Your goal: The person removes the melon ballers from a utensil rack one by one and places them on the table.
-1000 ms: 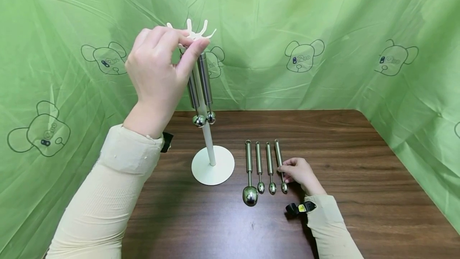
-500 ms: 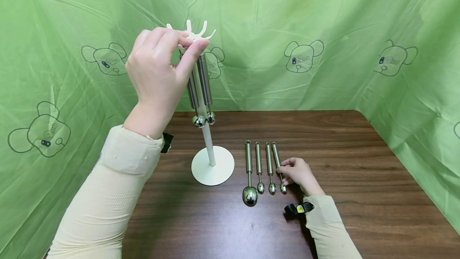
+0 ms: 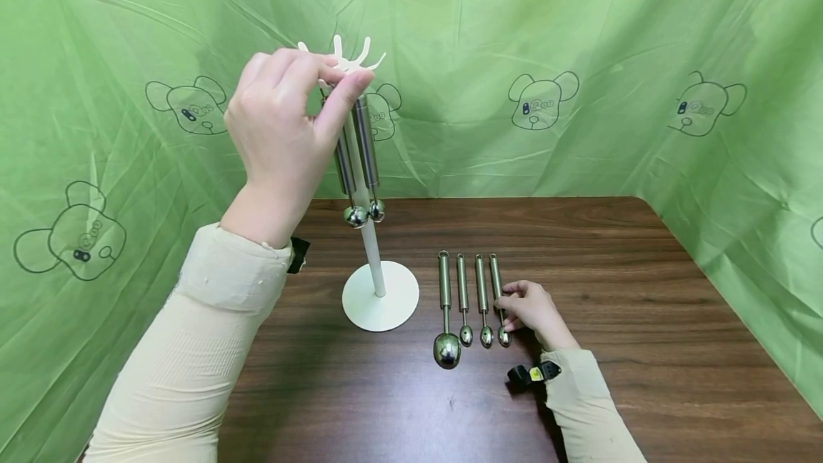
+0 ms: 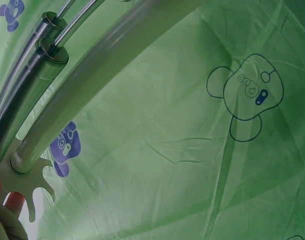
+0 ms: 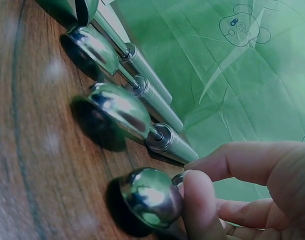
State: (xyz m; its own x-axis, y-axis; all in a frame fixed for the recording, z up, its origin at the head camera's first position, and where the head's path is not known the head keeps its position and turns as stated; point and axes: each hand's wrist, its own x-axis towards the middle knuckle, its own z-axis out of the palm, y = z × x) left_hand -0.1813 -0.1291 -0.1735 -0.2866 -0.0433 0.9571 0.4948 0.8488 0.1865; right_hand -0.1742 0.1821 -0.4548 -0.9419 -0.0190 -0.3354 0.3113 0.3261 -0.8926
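Pinching the white stand (image 3: 373,252) at its top is the left hand (image 3: 279,106), while the right hand (image 3: 532,309) grips the outermost scoop (image 3: 496,281) at three o'clock from the base (image 3: 381,314), where sideways slip (I judge) could knock the neighbouring scoop (image 3: 481,284) at nine o'clock.

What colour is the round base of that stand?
The round base is plain white; it shows best in the head view.

White stand (image 3: 373,252) — upright, two hanging scoops (image 3: 367,152), four scoops (image 3: 481,284) lying alongside
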